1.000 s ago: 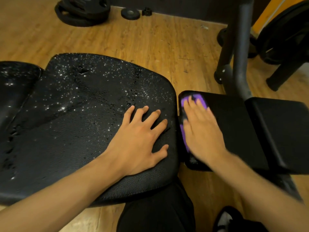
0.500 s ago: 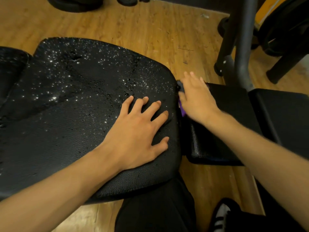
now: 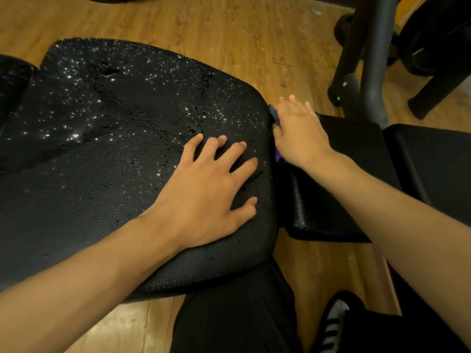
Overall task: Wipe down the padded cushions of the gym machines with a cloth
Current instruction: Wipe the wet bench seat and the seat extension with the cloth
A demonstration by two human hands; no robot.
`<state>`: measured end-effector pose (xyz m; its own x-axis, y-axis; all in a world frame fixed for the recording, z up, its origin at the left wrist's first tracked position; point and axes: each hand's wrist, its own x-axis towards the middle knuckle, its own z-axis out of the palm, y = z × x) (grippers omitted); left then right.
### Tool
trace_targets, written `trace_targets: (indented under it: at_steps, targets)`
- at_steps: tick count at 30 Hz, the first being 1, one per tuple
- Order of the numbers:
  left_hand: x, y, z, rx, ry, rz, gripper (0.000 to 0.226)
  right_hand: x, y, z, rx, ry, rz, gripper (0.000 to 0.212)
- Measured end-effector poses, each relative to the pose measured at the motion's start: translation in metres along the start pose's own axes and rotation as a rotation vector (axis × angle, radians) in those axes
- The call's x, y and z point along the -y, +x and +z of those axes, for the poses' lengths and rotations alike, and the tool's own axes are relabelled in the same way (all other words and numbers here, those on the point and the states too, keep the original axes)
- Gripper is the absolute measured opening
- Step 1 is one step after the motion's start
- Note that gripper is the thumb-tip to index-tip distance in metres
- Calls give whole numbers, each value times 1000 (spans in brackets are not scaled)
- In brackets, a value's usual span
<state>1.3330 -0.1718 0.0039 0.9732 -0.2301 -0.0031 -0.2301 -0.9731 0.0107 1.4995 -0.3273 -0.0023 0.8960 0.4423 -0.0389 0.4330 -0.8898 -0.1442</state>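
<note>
A large black padded seat cushion, speckled with wet droplets, fills the left half of the view. My left hand lies flat on its right end with the fingers spread. To the right sits a smaller black pad. My right hand presses flat on a purple cloth at the pad's far left corner, right beside the seat's edge. Only a sliver of the cloth shows beneath the hand.
Grey and black machine posts rise just beyond the small pad. Another black pad lies at the right edge. Wooden floor surrounds the bench. My dark trouser leg and a black-and-white shoe are below.
My right hand has slid the cloth away from me along the small pad's left edge to its far corner. The left hand has stayed on the seat cushion.
</note>
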Motion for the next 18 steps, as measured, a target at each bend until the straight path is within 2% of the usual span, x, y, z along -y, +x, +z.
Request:
trace_targets:
  at_steps: [4,8,13,16,18]
  targets:
    - [-1,0,-1,19,-17,-1,72,12,-99,7,-63,-15,-65,64]
    - [-1,-1,-1,10,-24,-2,70,17,-168,18,-29,-86,-92,68]
    - [1,-2,1,9,-28,-12,69,13,-102,13,-36,-56,-68,65]
    - [0,-1,-2,15,-18,-19,68,12,-53,8,-24,-53,2,70]
    - [0,-2,-3,18,-16,-11,68,12,-58,8,-36,-26,0,68]
